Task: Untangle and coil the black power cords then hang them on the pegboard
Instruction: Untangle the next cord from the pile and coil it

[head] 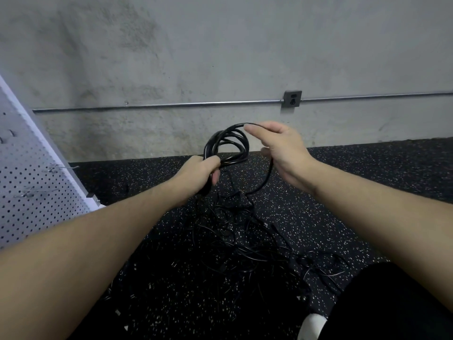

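My left hand [199, 171] grips a small coil of black power cord [226, 146] at its lower left, with several loops standing up above the fist. My right hand [282, 150] holds the free run of the same cord at the coil's top right; that run passes under the palm and hangs down to the floor. A tangled pile of black cords [245, 244] lies on the floor below my hands. The white pegboard [31, 182] leans at the left with metal hooks [56, 168] on it.
The floor is black rubber with white speckles [367, 180]. A grey concrete wall [220, 57] stands behind, with a metal conduit and an outlet box [292, 98]. My dark-clothed knee [392, 303] and a white shoe tip [312, 326] are at the bottom right.
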The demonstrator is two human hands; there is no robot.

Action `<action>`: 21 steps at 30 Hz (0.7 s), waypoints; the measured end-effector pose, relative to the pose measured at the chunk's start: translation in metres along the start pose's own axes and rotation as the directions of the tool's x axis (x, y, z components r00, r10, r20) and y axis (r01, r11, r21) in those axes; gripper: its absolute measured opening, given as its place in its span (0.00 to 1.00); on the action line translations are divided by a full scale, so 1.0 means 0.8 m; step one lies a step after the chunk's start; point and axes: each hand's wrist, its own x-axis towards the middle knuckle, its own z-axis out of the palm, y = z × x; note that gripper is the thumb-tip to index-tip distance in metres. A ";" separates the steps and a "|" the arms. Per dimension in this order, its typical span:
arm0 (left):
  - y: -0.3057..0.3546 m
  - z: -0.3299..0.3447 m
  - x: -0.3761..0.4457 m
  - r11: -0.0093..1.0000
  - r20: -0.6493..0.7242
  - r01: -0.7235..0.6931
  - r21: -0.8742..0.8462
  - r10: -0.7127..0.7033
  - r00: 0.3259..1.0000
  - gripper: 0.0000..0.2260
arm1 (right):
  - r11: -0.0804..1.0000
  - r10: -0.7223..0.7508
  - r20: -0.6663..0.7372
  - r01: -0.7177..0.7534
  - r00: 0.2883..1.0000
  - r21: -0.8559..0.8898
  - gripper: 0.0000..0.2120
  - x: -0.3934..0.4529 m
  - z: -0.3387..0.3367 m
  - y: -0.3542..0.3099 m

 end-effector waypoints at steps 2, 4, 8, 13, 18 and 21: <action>0.001 0.005 -0.001 0.997 0.056 -0.070 -0.020 0.071 0.996 0.19 | 0.999 0.009 -0.036 -0.007 0.999 0.050 0.05 0.001 0.002 0.003; 0.004 0.010 -0.004 0.992 0.099 -0.127 -0.023 0.129 0.987 0.19 | 0.993 0.047 -0.033 -0.043 0.998 0.109 0.07 0.001 0.004 0.008; 0.002 0.016 -0.007 0.984 0.168 -0.150 -0.091 0.164 0.972 0.19 | 0.951 0.238 0.027 -0.239 0.971 0.194 0.26 0.003 0.000 0.014; -0.014 0.018 -0.001 0.979 0.200 -0.057 -0.196 0.097 0.975 0.19 | 0.907 0.278 0.071 -0.286 0.958 0.310 0.19 0.012 -0.003 0.015; -0.015 0.020 0.007 0.996 0.119 0.015 -0.082 -0.005 0.993 0.23 | 0.843 0.302 0.091 -0.311 0.949 0.439 0.05 0.016 0.010 0.006; -0.015 0.017 0.010 0.978 0.134 0.105 -0.180 -0.081 0.988 0.20 | 0.845 0.312 0.051 -0.301 0.949 0.441 0.07 0.018 0.014 0.001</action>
